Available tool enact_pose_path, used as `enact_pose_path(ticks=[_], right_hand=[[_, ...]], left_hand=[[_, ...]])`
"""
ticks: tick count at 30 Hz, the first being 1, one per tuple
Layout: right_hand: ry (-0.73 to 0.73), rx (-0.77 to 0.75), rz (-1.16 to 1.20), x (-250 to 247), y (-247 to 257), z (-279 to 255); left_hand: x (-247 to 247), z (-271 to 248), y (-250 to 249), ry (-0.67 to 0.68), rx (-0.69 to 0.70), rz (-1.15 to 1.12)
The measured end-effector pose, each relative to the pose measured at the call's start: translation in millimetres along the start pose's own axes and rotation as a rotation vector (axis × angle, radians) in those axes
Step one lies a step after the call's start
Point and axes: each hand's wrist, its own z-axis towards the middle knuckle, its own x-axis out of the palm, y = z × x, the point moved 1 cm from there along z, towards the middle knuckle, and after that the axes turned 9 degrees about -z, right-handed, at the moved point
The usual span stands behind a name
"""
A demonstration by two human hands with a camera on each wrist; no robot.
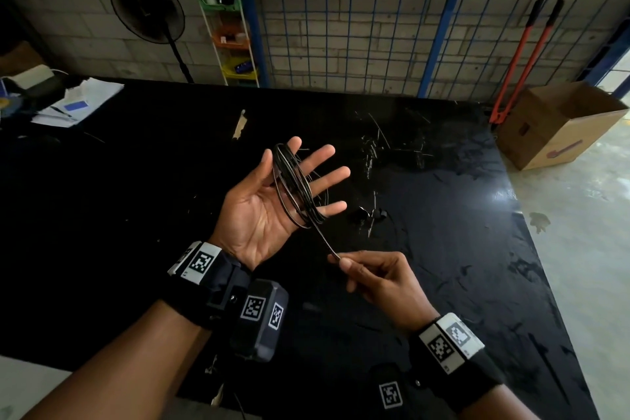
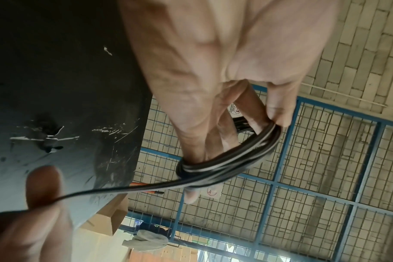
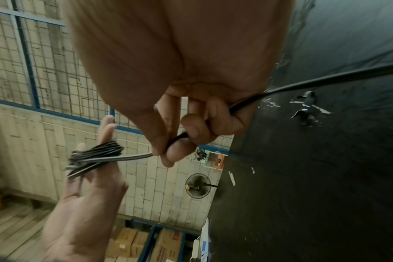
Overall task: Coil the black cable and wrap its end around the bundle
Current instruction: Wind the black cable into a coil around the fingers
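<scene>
The black cable (image 1: 296, 187) is wound in several loops round the spread fingers of my left hand (image 1: 266, 208), which is held palm up above the black table (image 1: 136, 181). From the coil (image 2: 231, 159) a straight run of cable (image 1: 324, 235) leads down to my right hand (image 1: 342, 261), which pinches it between thumb and forefinger. In the right wrist view the cable passes through the curled fingers (image 3: 191, 131) and trails off to the right (image 3: 325, 81) over the table. Its far end is out of view.
Small black clips (image 1: 368, 215) and a strip of tape (image 1: 238, 124) lie on the table. Papers (image 1: 75, 102) sit at its far left corner. An open cardboard box (image 1: 559, 126) and red bolt cutters (image 1: 525, 58) stand off the right edge, a fan (image 1: 146, 7) behind.
</scene>
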Motion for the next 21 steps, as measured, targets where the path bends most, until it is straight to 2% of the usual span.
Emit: enact_pose_path(ticks=[6, 11, 16, 21], right_hand=[[-0.146, 0.029, -0.103, -28, 0, 24], [-0.246, -0.067, -0.272, -52, 28, 43], [-0.176, -0.112, -0.353, -53, 68, 48], [-0.128, -0.16, -0.391, -37, 87, 35]], left_hand=[[8, -12, 7, 0.097, -0.216, -0.028], [1, -25, 24, 0.002, -0.374, 0.17], [-9, -31, 39, -0.078, -0.402, 0.336], [-14, -29, 45, -0.162, -0.389, 0.469]])
